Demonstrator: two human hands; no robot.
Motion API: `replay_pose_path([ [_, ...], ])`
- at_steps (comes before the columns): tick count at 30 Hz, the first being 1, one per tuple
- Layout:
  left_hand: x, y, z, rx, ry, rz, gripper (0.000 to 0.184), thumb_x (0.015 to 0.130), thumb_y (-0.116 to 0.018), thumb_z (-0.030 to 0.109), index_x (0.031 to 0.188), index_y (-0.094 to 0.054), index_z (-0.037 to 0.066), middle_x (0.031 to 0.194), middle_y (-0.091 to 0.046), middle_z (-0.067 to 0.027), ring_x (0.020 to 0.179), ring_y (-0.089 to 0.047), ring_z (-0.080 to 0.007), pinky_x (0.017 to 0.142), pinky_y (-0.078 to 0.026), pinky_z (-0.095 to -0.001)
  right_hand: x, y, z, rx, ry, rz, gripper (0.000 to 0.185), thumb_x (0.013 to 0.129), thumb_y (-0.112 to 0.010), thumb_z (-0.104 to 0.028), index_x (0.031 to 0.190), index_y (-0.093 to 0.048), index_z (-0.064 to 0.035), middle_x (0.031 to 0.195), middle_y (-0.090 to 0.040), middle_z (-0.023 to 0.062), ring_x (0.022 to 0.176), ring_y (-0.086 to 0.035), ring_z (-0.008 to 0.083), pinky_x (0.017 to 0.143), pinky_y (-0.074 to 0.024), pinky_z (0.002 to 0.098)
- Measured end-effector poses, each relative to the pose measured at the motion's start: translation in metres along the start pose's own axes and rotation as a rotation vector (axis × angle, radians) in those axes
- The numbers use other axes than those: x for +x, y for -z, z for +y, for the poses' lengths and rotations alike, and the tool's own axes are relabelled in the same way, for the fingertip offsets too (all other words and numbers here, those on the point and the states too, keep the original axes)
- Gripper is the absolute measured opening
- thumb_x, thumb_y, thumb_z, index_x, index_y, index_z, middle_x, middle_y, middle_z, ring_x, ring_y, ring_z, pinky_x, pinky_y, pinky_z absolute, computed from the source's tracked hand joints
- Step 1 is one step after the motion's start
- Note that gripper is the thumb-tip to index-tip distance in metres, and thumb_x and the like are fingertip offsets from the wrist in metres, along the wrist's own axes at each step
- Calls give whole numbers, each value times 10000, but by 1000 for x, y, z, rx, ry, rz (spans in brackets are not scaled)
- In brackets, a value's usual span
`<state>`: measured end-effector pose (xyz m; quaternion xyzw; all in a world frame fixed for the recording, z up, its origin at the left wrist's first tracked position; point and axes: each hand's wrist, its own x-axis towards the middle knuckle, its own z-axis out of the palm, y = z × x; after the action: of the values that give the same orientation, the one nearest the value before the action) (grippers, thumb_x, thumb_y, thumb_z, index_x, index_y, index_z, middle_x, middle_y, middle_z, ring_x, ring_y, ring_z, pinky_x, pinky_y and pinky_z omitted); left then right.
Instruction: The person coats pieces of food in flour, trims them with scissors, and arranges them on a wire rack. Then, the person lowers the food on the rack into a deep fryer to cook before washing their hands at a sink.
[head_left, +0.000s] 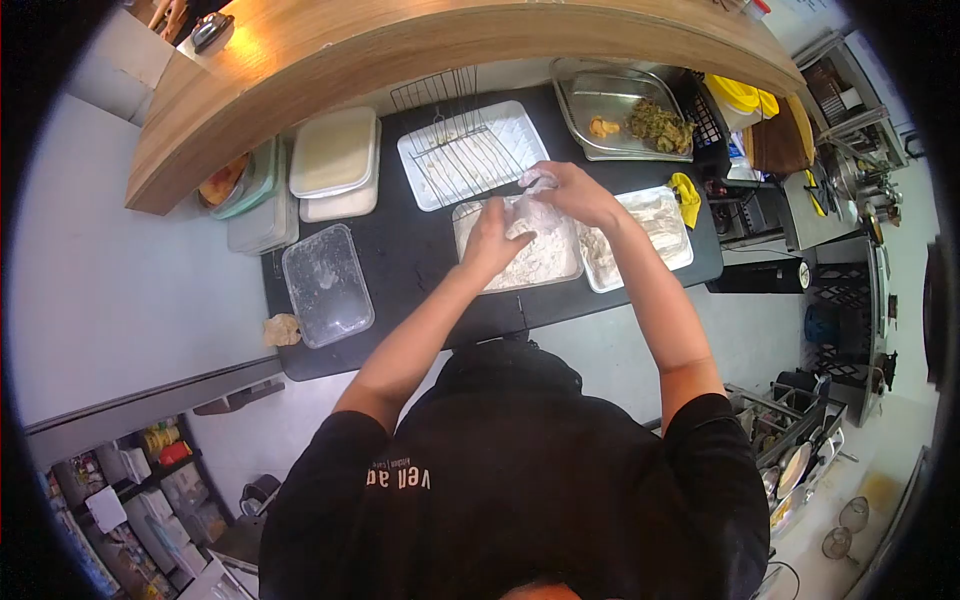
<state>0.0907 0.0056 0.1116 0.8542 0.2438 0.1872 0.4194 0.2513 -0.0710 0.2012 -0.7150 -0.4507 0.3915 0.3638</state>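
Observation:
A clear container [570, 272] of white flour [535, 262] sits on the dark counter. Over its left part is my left hand [490, 245], fingers apart, thumb pointing right, close to a flour-coated piece [538, 212]. My right hand [575, 195] is at the container's back edge, its fingers closed on a whitish coated piece [540, 180]; whether the two pieces are one cannot be told. Touching the flour container on the right is a white tray [688, 248] with pale floured pieces [650, 225]. Behind stands a white tray [415, 180] with a wire rack [470, 160].
On the left are an upturned or lidded clear container [328, 285], lidded tubs [335, 155] and a crumpled lump [282, 330]. A metal tray [600, 90] with greens stands at the back right, near a yellow cloth [686, 198]. A wooden shelf [450, 55] overhangs the back.

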Motion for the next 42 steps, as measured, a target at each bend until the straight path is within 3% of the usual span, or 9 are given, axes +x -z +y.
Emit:
replay_pose_path([
  [6, -7, -32, -39, -72, 41, 99, 382, 716, -729, 188, 951, -514, -24, 911, -586, -202, 859, -588, -355, 750, -471, -399, -14, 3, -29, -32, -17, -20, 283, 781, -598, -66, 1058, -603, -12, 886, -641, 67, 794, -562, 115, 723, -447, 239],
  [17, 3, -37, -78, -564, 316, -418, 344, 845, -598, 121, 1133, -478, -22, 946, -590, -76, 832, -558, -129, 707, -448, -259, 3, 6, 29, 66, -45, 45, 283, 789, -559, -1, 1066, -616, -9, 940, -650, 65, 844, -573, 119, 758, -451, 252],
  [21, 2, -34, -72, -654, 468, -502, 404, 827, -601, 94, 1183, -452, -24, 943, -587, -74, 818, -559, -135, 705, -449, -263, 21, -18, 56, 31, -86, -3, 335, 764, -553, 6, 1092, -621, -20, 964, -656, 80, 869, -583, 116, 769, -458, 253],
  [26, -3, -31, -74, -789, 691, -358, 379, 821, -564, 43, 1171, -434, -17, 987, -576, -84, 778, -557, -140, 654, -448, -257, 27, -57, 114, -486, 169, 84, 383, 723, -604, -122, 1099, -614, -50, 999, -646, 190, 922, -627, 296, 819, -477, 358],
  [28, -2, -33, -83, -771, 706, -326, 407, 819, -559, 38, 1196, -418, -23, 992, -573, -92, 776, -559, -142, 644, -452, -265, 14, -66, 116, -654, -124, -78, 379, 721, -644, -214, 1052, -607, -35, 1042, -618, 220, 991, -591, 346, 867, -461, 398],
  [33, 3, -35, -81, -993, 725, -307, 525, 794, -564, 16, 1283, -377, -27, 982, -570, -120, 793, -576, -158, 633, -474, -287, -13, -117, 127, -601, -141, 213, 331, 711, -700, -208, 959, -597, -15, 970, -618, 199, 945, -593, 343, 808, -473, 422],
  [36, 9, -34, -92, -710, 610, -447, 487, 769, -616, 64, 1230, -479, -18, 987, -583, -134, 833, -595, -210, 716, -493, -326, -4, -110, 138, -516, -61, 344, 288, 702, -681, -123, 943, -587, 4, 921, -618, 214, 900, -598, 366, 772, -485, 424],
  [38, 11, -37, -96, -35, 15, -333, 403, 736, -685, 162, 1085, -595, -17, 995, -578, -185, 904, -584, -298, 781, -472, -372, -1, -93, 139, -505, 71, 422, 267, 683, -648, -64, 934, -586, 3, 855, -624, 219, 855, -604, 380, 757, -487, 425],
  [42, 28, -31, -71, 45, -56, -204, 428, 705, -744, 276, 1043, -639, 34, 953, -571, -174, 920, -571, -318, 814, -449, -373, 3, -47, 91, -488, 113, 231, 323, 681, -642, -90, 991, -590, -18, 862, -625, 229, 840, -611, 381, 731, -486, 432],
])
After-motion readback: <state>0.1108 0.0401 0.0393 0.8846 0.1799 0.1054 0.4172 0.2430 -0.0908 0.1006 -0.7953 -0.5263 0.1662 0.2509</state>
